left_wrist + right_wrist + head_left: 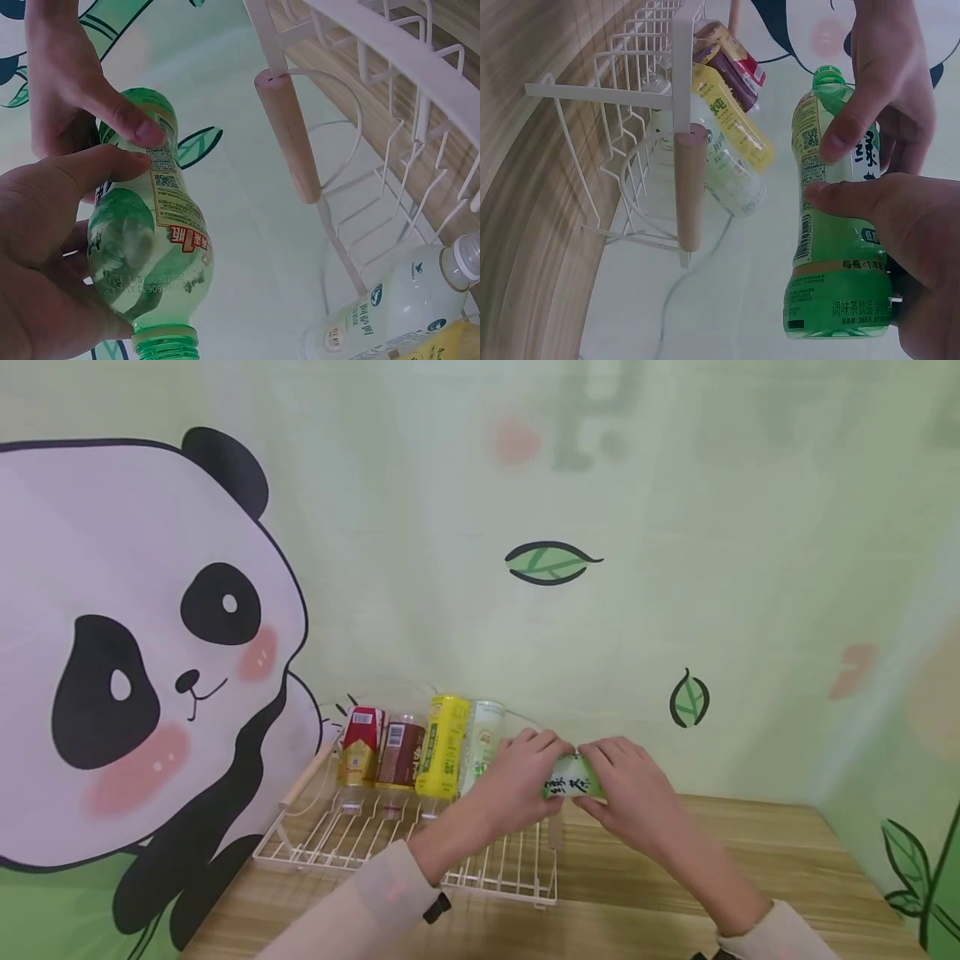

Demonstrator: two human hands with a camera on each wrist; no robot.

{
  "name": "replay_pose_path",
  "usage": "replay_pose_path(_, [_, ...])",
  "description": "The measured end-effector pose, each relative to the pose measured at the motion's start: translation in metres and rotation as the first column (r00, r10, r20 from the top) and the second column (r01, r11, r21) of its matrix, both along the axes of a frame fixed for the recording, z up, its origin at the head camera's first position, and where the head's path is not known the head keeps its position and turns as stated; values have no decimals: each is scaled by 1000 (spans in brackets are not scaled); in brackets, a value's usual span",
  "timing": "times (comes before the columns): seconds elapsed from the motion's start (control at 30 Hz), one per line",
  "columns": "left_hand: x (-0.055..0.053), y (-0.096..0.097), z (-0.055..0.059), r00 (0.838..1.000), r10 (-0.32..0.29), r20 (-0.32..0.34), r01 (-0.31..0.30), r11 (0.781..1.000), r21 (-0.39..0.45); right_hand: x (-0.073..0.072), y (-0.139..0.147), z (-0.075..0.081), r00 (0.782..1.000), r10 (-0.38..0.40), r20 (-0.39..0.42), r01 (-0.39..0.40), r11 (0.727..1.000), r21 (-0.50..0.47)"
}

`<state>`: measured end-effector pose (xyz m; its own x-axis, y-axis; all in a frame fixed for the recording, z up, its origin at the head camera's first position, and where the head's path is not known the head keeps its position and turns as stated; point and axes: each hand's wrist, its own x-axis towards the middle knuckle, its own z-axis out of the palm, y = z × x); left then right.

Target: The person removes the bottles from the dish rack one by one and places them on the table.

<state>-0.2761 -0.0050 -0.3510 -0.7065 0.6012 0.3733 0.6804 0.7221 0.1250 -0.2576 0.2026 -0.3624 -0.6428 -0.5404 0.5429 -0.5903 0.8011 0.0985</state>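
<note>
A green tea bottle (573, 778) is held in both hands above the right end of a white wire rack (510, 887). My left hand (517, 777) grips its cap-side half; my right hand (630, 793) grips it toward the base. In the left wrist view, the green cap (165, 342) points away from the right hand. Both thumbs press on the label in the right wrist view, where the bottle's green base (838, 311) shows below the right hand (922, 232). The head view hides most of the bottle behind the fingers.
On the rack lie a red-and-gold bottle (362, 747), a dark maroon-labelled bottle (401, 756), a yellow bottle (444, 745) and a pale green-white bottle (483, 739). The rack has wooden side handles (690, 191). It stands on a wood-grain table (675, 893) before a panda-print backdrop (420, 568).
</note>
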Motion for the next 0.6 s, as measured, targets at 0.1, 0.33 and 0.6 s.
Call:
replay_pose_path(0.1, [1, 0, -1, 1000, -7, -12, 7, 1000, -5, 0, -2, -3, 1000, 6, 10, -6, 999, -31])
replay_pose_path(0.33, [0, -3, -2, 1000, -19, -23, 19, 1000, 11, -2, -7, -3, 1000, 9, 9, -9, 999, -48])
replay_pose_path(0.6, [-3, -9, 0, 999, -47, 17, 47, 999, 12, -1, -7, 0, 999, 16, 31, -15, 999, -42])
